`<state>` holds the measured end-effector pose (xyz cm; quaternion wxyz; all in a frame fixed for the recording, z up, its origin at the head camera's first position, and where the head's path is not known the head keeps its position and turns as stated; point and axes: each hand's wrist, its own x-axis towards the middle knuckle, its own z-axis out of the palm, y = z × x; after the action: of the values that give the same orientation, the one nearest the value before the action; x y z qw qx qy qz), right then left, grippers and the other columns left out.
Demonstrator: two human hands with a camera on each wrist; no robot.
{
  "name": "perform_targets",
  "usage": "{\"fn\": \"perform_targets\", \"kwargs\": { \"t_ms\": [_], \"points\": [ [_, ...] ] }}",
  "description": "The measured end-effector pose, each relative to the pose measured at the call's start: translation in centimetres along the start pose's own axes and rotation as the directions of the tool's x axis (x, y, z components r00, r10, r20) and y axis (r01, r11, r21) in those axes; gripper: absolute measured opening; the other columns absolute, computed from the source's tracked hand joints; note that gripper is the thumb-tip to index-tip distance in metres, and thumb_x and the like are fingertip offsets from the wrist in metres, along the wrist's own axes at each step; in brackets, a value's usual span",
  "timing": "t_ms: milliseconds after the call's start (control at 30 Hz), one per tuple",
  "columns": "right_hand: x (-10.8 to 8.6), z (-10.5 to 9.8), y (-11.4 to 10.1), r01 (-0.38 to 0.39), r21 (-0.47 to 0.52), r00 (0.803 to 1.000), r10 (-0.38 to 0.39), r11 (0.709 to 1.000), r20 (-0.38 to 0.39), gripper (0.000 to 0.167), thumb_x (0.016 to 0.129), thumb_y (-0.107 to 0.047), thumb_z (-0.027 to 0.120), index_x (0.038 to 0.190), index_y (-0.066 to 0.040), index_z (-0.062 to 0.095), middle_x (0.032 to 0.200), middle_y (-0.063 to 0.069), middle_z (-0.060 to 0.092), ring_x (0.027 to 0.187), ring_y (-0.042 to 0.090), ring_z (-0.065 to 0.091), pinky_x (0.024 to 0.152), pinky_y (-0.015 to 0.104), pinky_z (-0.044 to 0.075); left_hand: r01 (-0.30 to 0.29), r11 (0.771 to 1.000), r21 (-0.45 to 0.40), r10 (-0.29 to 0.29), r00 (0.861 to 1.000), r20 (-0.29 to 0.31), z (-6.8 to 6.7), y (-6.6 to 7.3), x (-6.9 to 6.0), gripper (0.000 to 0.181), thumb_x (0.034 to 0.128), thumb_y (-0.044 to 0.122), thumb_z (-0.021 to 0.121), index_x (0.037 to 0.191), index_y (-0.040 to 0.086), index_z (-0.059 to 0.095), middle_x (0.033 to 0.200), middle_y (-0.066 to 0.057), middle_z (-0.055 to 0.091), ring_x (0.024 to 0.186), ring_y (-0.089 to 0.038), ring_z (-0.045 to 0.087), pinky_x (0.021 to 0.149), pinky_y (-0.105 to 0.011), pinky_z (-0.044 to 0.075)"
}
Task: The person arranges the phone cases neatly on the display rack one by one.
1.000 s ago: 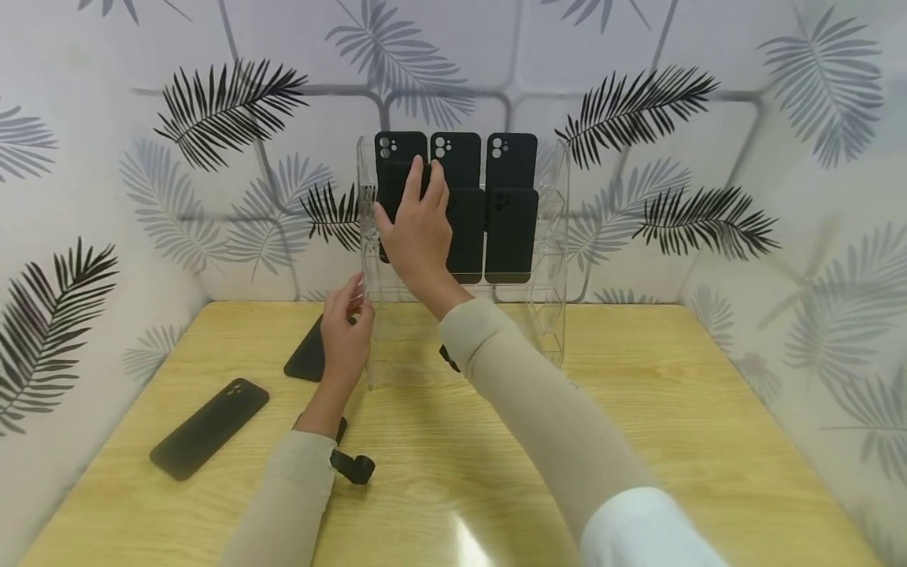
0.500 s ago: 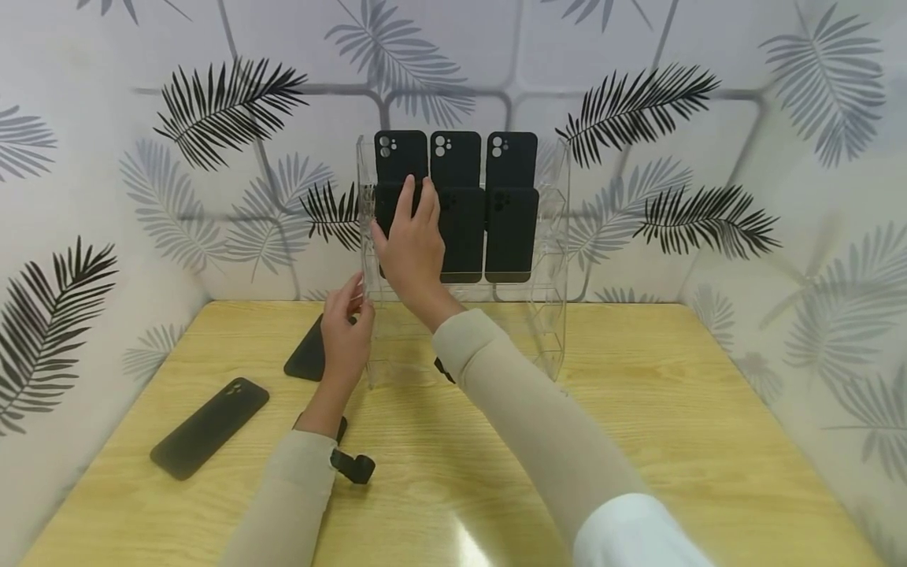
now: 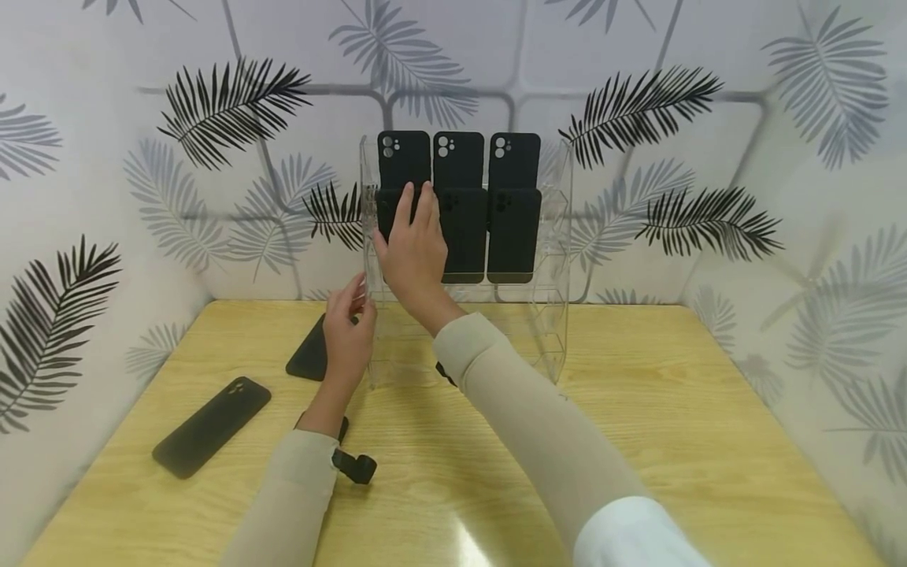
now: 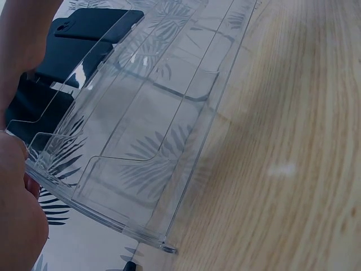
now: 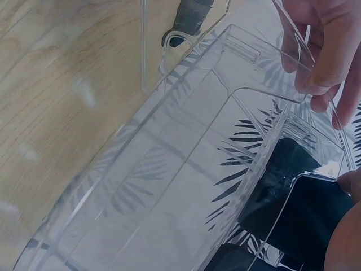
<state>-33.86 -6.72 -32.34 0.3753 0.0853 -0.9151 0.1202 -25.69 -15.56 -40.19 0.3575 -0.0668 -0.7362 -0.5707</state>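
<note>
With left hand (image 3: 349,339), gripping clear tiered rack (image 4: 135,118) at left; with straight-fingered right hand (image 3: 413,253), touching its front-left phone case (image 3: 390,208).

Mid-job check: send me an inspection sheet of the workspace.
Surface: wood-grain table.
Job's things: clear rack holding three rear phone cases and three front phone cases, all black; two loose phone cases on the table, left.
Clutter: dark edge beside the left cuff, unidentifiable.
Hands: left hand grips the clear rack's side; right hand touches the left front case.
Cables: nothing seen.
Surroundings: leaf-print walls.
</note>
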Motion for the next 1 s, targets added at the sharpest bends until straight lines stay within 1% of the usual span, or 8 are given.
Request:
{"fn": "perform_targets", "kwargs": {
  "t_ms": [67,233,300,367,467,633,800,1000],
  "points": [
    [0.00,-0.06,-0.01,0.014,-0.010,1.000,-0.014,1.000,0.001,0.086,0.099,-0.054,0.055,0.160,-0.004,0.021,0.165,0.020,0.022,0.153,0.028,0.027,0.112,0.028,0.044,0.005,1.000,-0.004,-0.005,1.000,0.001,0.02,0.06,0.00,0.044,0.0950,-0.009,0.056,0.139,-0.006,0.056,0.117,-0.030,0.055,0.110,-0.046,0.063,0.089,-0.018,0.048],
    [-0.04,-0.16,0.11,0.042,-0.021,0.999,-0.041,0.999,0.034,0.086,0.101,-0.052,0.053,0.160,0.000,0.019,0.168,0.017,0.017,0.156,0.027,0.018,0.121,0.028,0.029,0.020,1.000,-0.007,-0.020,1.000,-0.001,0.09,0.18,-0.07,0.044,0.0947,-0.010,0.056,0.139,-0.006,0.057,0.118,-0.031,0.055,0.111,-0.047,0.062,0.093,-0.037,0.052],
    [-0.02,-0.16,0.21,0.054,-0.021,0.998,-0.053,0.998,0.040,0.086,0.101,-0.051,0.053,0.160,0.001,0.018,0.168,0.016,0.016,0.156,0.026,0.016,0.122,0.028,0.026,0.020,1.000,-0.008,-0.020,1.000,0.000,0.11,0.20,-0.08,0.044,0.0946,-0.010,0.056,0.138,-0.006,0.057,0.118,-0.032,0.056,0.110,-0.047,0.062,0.093,-0.045,0.052],
    [0.01,-0.14,0.29,0.068,-0.014,0.997,-0.068,0.998,0.038,0.085,0.102,-0.050,0.053,0.159,0.002,0.019,0.168,0.015,0.016,0.156,0.026,0.016,0.121,0.027,0.028,0.021,1.000,-0.012,-0.021,1.000,0.002,0.12,0.23,-0.09,0.044,0.0947,-0.010,0.056,0.139,-0.006,0.056,0.118,-0.031,0.055,0.110,-0.047,0.062,0.094,-0.050,0.051],
    [0.05,-0.16,0.38,0.086,0.001,0.996,-0.086,0.996,0.031,0.083,0.102,-0.048,0.054,0.159,0.003,0.020,0.168,0.016,0.017,0.156,0.026,0.017,0.116,0.025,0.037,0.023,1.000,-0.014,-0.023,1.000,0.001,0.14,0.27,-0.07,0.044,0.0949,-0.010,0.056,0.139,-0.006,0.056,0.118,-0.031,0.055,0.110,-0.047,0.062,0.094,-0.050,0.051],
    [0.18,-0.21,0.50,0.089,0.008,0.995,-0.089,0.996,0.035,0.083,0.102,-0.047,0.054,0.159,0.003,0.020,0.168,0.016,0.018,0.156,0.027,0.016,0.108,0.024,0.046,0.040,0.999,-0.016,-0.040,0.999,0.004,0.20,0.24,0.02,0.044,0.0951,-0.009,0.056,0.139,-0.005,0.056,0.119,-0.031,0.055,0.112,-0.047,0.061,0.094,-0.043,0.051],
    [0.39,-0.35,0.58,0.072,0.008,0.996,-0.072,0.997,0.045,0.084,0.102,-0.048,0.054,0.159,0.003,0.020,0.168,0.017,0.018,0.157,0.028,0.015,0.112,0.026,0.042,0.053,0.999,-0.015,-0.052,0.999,0.010,0.21,0.13,0.14,0.045,0.0958,-0.007,0.056,0.140,-0.003,0.056,0.120,-0.030,0.055,0.112,-0.045,0.062,0.093,-0.039,0.050],
    [0.34,-0.46,0.62,0.080,0.067,0.995,-0.083,0.995,0.050,0.084,0.101,-0.047,0.055,0.159,0.002,0.020,0.169,0.016,0.012,0.157,0.028,0.010,0.117,0.027,0.036,0.044,0.999,-0.026,-0.044,0.999,0.005,0.10,0.03,0.13,0.045,0.0955,-0.009,0.055,0.140,-0.004,0.056,0.120,-0.032,0.055,0.112,-0.047,0.061,0.096,-0.051,0.050]
  ]
}}
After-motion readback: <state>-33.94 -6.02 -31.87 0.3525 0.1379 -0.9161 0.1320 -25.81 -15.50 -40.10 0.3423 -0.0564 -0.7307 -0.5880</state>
